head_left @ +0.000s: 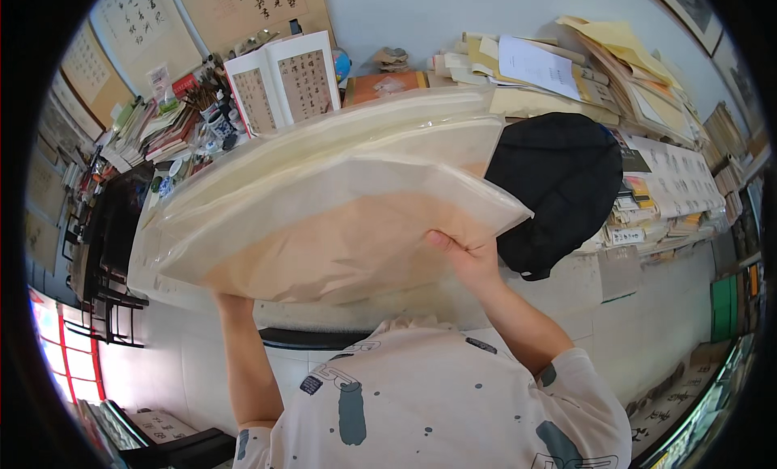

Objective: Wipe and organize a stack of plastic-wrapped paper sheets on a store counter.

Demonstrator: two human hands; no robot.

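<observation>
A fan-shaped sheet in a clear plastic sleeve [340, 238] is held up before me, tan below with a pale band above. My right hand [470, 256] grips its lower right part, thumb on the front. At the lower left, my left hand is hidden behind or under the sheet; only the wrist and forearm show. More plastic-sleeved fan-shaped sheets [425, 132] lie just behind it. A black cloth bag or cover [555, 184] rests at their right, partly behind the sleeve corner.
An open calligraphy book [306, 80] stands at the back beside brushes and stacked books [167, 132]. Paper piles [540, 65] fill the back right, above a bench with printed sheets [680, 171]. A black chair [118, 311] stands at left.
</observation>
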